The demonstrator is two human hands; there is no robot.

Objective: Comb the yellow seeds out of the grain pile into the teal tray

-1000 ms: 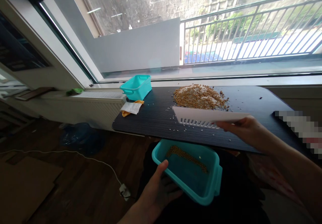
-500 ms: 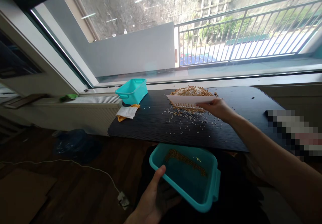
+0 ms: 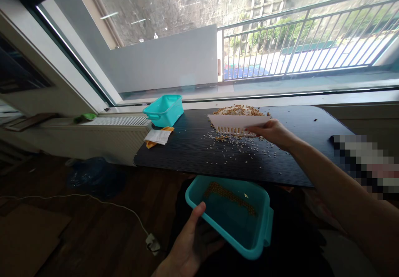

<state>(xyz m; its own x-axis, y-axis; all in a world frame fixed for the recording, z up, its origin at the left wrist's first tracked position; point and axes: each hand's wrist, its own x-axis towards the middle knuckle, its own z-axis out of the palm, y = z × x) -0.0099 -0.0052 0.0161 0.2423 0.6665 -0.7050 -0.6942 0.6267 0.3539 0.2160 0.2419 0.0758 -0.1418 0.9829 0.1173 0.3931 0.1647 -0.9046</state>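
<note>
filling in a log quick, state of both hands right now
Left hand: holding the near tub, thumb on its rim.
Right hand: closed on the slotted sheet.

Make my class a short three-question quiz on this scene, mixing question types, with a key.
1. Multiple choice: what does the right hand hold?
a) a spoon
b) a white slotted piece
c) a cloth

2. True or false: the left hand holds the lower turquoise tub, which has tan grains in it.

3. Count: how many turquoise tubs show in the picture?

Key: 1. b. 2. True. 3. Two, counting the upper tub.
</note>
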